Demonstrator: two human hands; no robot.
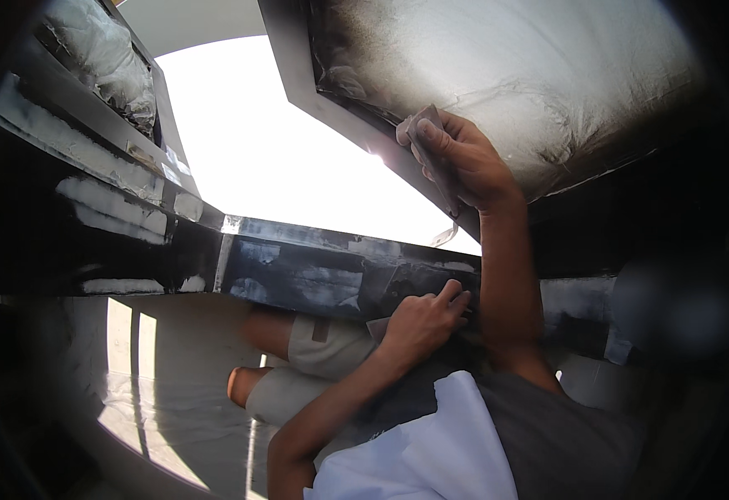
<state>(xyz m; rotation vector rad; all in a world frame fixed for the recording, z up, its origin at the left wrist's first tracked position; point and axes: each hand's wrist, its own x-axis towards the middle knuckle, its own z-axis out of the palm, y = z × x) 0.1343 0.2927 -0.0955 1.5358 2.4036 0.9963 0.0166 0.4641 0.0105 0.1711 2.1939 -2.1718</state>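
Raised at the upper right, my right hand (471,162) is closed round a flat grey-brown piece of folded sandpaper (441,175), thumb on one face. It is close to the lower edge of a framed panel covered in cloudy plastic film (581,75). Lower down, my left hand (425,323) rests with curled fingers against a dark beam (373,279) with pale, sanded-looking patches. From under that palm juts the corner of a grey sheet (377,329), seemingly sandpaper; the rest of it is hidden.
Another dark frame with whitish patches (122,208) runs along the left, below a film-covered opening (102,58). Bright light fills the gap between the frames. My legs in light shorts (323,346) lie under the beam, and a white cloth (431,450) drapes over my torso.
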